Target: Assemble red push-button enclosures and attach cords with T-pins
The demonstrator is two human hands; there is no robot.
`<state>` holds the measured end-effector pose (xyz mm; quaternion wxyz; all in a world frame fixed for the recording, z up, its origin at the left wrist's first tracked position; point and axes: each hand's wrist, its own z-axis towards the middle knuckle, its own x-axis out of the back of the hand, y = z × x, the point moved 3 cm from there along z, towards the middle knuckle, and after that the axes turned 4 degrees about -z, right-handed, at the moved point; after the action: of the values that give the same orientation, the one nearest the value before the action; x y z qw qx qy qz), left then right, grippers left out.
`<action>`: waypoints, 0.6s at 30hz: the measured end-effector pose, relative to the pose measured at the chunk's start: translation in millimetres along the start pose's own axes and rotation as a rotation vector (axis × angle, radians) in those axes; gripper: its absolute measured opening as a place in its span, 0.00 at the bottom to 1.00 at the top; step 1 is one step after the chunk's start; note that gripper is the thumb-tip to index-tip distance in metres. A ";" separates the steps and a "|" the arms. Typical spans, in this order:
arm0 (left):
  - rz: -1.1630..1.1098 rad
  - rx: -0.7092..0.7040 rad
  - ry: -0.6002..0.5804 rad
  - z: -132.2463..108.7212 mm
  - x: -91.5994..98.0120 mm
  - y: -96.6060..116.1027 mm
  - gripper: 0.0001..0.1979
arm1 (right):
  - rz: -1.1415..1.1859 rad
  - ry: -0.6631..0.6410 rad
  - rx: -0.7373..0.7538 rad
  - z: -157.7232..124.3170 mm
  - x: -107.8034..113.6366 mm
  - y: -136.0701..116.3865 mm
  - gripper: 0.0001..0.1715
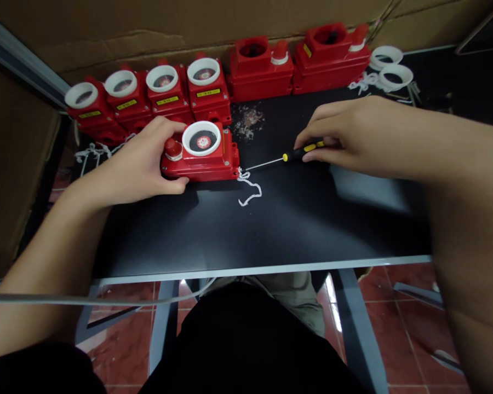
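My left hand [156, 158] is closed around the left end of a red box [213, 168] that lies on the black tabletop. On the box's top are a white ring [202, 152] around a dark round window and a red knob [173, 148]. Between the fingers of my right hand [332, 134] is a screwdriver [296, 154] with a black and yellow handle. Its thin shaft points left, and the tip meets the box's right end, where a white cord [254, 189] trails onto the table. What exactly the tip touches is too small to tell.
Several similar red boxes [168, 104] with white rings stand at the back left. Two red boxes [261, 76] without rings are at the back. Loose white rings [395, 77] and cord [363, 82] lie at the right. Debris [248, 120] is scattered mid-table. Cardboard [189, 22] lines the rear.
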<state>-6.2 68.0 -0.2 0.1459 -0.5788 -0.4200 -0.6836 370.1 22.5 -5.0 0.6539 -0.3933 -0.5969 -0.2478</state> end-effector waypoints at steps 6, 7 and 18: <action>0.027 0.000 -0.002 -0.7 1.1 -2.9 0.42 | -0.005 -0.001 -0.016 -1.1 -1.0 2.9 0.20; 0.029 -0.001 -0.001 -0.8 1.0 -4.0 0.41 | -0.009 0.002 -0.015 -1.3 -1.2 3.7 0.20; 0.018 0.002 -0.003 -0.7 0.6 -2.9 0.40 | -0.002 -0.003 -0.037 -1.5 -0.7 3.2 0.19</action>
<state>-8.8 69.4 -0.8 0.1519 -0.5833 -0.4158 -0.6810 373.4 23.0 -6.4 0.6454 -0.4049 -0.5936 -0.2589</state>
